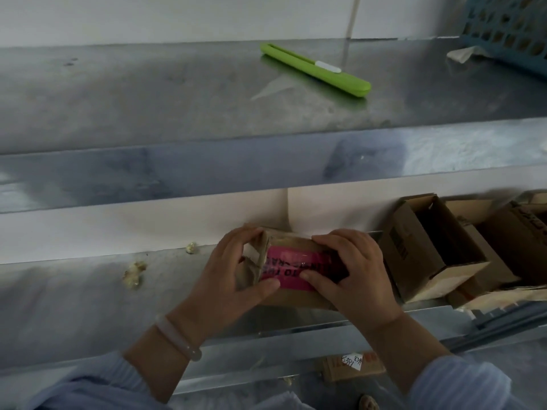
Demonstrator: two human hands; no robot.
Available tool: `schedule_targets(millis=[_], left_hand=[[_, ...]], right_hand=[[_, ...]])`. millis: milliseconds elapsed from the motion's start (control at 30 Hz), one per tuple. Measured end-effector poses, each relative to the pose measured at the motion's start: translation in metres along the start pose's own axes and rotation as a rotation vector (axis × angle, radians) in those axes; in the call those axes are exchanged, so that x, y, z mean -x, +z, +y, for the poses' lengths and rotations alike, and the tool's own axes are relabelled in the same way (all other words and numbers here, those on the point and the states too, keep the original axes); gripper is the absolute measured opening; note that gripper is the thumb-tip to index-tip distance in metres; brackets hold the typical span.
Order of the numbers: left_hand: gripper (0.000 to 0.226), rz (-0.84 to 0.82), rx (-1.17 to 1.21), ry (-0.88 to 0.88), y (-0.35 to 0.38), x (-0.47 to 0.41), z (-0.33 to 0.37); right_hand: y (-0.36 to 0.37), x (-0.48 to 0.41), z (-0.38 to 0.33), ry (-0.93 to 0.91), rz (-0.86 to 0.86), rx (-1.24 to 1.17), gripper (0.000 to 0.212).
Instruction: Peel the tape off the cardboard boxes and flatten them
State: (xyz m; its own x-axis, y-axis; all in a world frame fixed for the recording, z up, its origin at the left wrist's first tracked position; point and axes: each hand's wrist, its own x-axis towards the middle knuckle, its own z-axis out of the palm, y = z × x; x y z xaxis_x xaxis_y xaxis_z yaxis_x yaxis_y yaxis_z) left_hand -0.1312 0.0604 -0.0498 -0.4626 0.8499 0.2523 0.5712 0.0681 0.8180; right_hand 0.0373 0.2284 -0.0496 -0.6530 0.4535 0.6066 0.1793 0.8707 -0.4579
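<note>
Head view: left hand grips the small cardboard box at its 9 o'clock end, on the lower steel shelf — pink tape runs 9-to-3 — right hand clamps the 3 o'clock end, thumb on the tape, likeliest to peel.

Green cutter on upper steel shelf; blue basket far right.

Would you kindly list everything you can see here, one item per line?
box: one, brown, lower shelf, between both hands
tape: one strip, pink, across the box top
cutter: one, green, upper shelf
basket: one, blue, upper shelf, right
open boxes: at least two, brown, lower shelf, right
wads: two, pale, lower shelf, left
shelves: two, steel
bracelet: one, pale, left wrist
left hand: grips box's left end
right hand: grips box's right end
</note>
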Motion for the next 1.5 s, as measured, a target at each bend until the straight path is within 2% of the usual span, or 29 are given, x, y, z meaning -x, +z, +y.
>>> schedule_targets(millis=[133,233,333,500,600,767,900,1033,1133,1367,1500], left_hand=[[0.063,0.127,-0.058,0.015,0.007,0.005,0.006],[0.059,0.155,-0.036,-0.012,0.009,0.013,0.005],[0.062,0.139,-0.001,-0.011,0.007,0.018,0.003],[0.058,0.115,-0.004,0.078,0.002,0.020,0.008],[0.047,0.140,-0.053,0.094,0.003,0.025,-0.003],[0.047,0.050,-0.107,0.006,0.011,0.044,-0.039],[0.046,0.021,-0.276,0.039,0.015,0.055,-0.055],[0.044,0.041,-0.384,0.018,0.014,0.054,-0.046],[0.040,0.032,-0.494,0.078,0.015,0.048,-0.040],[0.030,0.037,-0.432,0.081,0.012,0.037,-0.037],[0.027,-0.036,-0.555,0.136,0.006,0.021,-0.033]], right_hand=[[0.000,-0.002,-0.001,0.034,-0.066,-0.023,0.055],[-0.003,-0.002,-0.005,0.041,-0.189,-0.027,0.060],[-0.004,-0.001,-0.006,-0.024,-0.228,0.002,0.062],[-0.001,0.008,-0.007,-0.173,-0.088,0.015,0.058],[0.007,0.018,-0.011,-0.219,-0.083,0.064,0.054],[0.025,0.031,-0.013,-0.207,-0.235,0.124,0.038],[0.035,0.036,-0.012,-0.206,-0.375,0.180,0.041],[0.041,0.038,-0.006,-0.160,-0.407,0.140,0.047],[0.042,0.039,-0.004,-0.149,-0.407,0.120,0.047],[0.044,0.040,-0.002,-0.146,-0.391,0.071,0.045],[0.045,0.040,0.001,-0.155,-0.401,0.074,0.045]])
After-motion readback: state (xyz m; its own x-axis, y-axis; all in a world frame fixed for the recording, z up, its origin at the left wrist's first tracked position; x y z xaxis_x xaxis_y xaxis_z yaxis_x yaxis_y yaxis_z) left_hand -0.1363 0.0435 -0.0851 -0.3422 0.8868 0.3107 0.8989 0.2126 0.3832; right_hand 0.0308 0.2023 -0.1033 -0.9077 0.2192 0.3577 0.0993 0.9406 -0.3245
